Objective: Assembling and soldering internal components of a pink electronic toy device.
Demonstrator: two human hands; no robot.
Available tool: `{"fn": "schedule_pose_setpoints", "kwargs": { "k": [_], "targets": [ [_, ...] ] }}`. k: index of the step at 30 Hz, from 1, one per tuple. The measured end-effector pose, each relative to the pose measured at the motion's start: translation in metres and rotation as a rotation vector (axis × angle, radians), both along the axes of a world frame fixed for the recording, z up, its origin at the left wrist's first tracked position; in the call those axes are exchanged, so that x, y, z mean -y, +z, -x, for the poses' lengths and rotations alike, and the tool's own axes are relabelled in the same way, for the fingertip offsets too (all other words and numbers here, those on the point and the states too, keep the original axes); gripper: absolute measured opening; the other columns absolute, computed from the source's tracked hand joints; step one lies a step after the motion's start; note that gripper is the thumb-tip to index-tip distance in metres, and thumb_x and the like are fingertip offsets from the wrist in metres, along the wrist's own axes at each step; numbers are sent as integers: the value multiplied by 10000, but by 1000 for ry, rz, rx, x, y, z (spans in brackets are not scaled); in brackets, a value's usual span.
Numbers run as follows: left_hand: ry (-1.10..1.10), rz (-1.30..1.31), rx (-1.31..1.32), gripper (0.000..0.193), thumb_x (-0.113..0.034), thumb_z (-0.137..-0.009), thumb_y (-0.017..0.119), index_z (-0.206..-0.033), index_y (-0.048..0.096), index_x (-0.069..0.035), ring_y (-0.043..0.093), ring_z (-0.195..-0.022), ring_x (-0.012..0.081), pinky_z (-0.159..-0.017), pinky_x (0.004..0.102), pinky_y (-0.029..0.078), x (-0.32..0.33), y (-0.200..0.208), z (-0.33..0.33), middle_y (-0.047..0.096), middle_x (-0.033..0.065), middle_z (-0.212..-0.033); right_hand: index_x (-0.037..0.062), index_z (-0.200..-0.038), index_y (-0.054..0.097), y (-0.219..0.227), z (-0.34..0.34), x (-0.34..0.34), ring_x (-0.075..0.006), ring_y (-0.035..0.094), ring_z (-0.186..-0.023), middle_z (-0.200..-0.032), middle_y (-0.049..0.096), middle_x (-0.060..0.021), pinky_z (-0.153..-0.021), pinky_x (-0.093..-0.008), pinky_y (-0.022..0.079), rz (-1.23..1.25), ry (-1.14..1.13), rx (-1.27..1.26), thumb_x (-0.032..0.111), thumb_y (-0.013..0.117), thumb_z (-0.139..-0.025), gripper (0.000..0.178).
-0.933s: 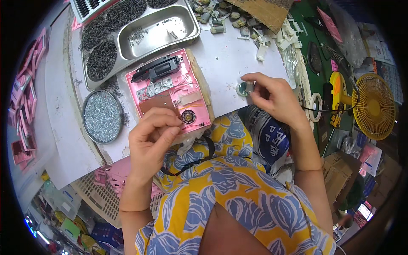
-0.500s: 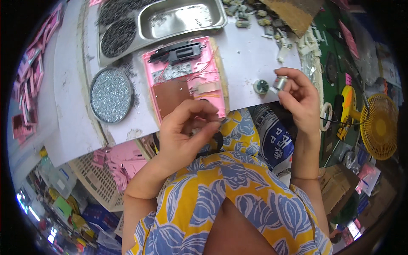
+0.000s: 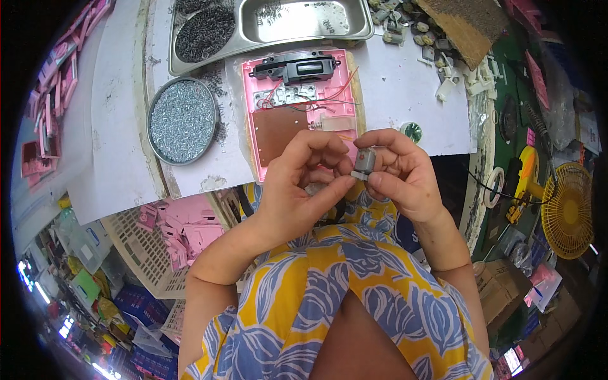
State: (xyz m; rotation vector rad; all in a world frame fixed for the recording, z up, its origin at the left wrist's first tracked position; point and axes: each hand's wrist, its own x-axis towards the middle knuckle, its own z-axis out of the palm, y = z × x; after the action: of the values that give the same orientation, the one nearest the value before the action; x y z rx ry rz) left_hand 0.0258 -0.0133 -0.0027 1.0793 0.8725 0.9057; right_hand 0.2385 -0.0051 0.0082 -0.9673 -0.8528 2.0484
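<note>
My right hand [image 3: 405, 180] pinches a small silver electric motor [image 3: 365, 161] between thumb and fingertips. My left hand [image 3: 310, 180] meets it there, its thumb and finger closed on a small pale piece [image 3: 359, 175] against the motor's lower end. What that piece is, I cannot make out. Just beyond both hands lies an open pink plastic housing [image 3: 248, 136]. Inside it are a brown board [image 3: 277, 132], a black part [image 3: 309, 68], a metal plate [image 3: 285, 95] and thin red and dark wires. My left hand covers the housing's near edge.
A round dish of small silver metal pieces [image 3: 182, 120] stands left of the housing. Behind is a steel tray [image 3: 304, 35] with small black pieces. A green-topped round container [image 3: 412, 132] sits at right, below loose motors and white parts [image 3: 446, 85]. A yellow fan [image 3: 567, 212] stands far right.
My right hand has brought the motor leftward from beside the green-topped container to my left hand. The left hand has moved slightly right and now touches the motor with the pale piece.
</note>
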Motion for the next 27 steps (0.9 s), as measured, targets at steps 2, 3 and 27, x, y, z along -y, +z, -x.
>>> {"fn": "schedule_pose_setpoints", "kwargs": {
  "k": [2, 3, 27],
  "targets": [
    [-10, -13, -17, 433, 115, -893, 667, -1247, 465, -28, 617, -982, 111, -817, 230, 563, 1, -1, 2, 597, 80, -1089, -24, -1372, 495, 0, 2, 2, -59, 581, -731, -960, 687, -53, -656, -209, 465, -48, -1, 82, -17, 645, -910, 485],
    [-4, -19, -17, 435, 113, -893, 667, -1250, 463, -28, 617, -988, 111, -821, 232, 562, 2, -1, 3, 597, 77, -1089, -21, -1376, 494, -1, 2, 6, -64, 596, -745, -976, 695, -65, -668, -218, 482, -99, 2, 147, -25, 662, -896, 508],
    [192, -461, -239, 207, 89, -803, 734, -969, 647, 2, 691, -877, 265, -741, 326, 558, 3, -7, 14, 705, 164, -985, 15, -1025, 678, -1, 13, -16, -288, 694, -765, -907, 707, -128, -657, -354, 557, -1258, 2, 615, 13, 827, -726, 335]
  ]
}}
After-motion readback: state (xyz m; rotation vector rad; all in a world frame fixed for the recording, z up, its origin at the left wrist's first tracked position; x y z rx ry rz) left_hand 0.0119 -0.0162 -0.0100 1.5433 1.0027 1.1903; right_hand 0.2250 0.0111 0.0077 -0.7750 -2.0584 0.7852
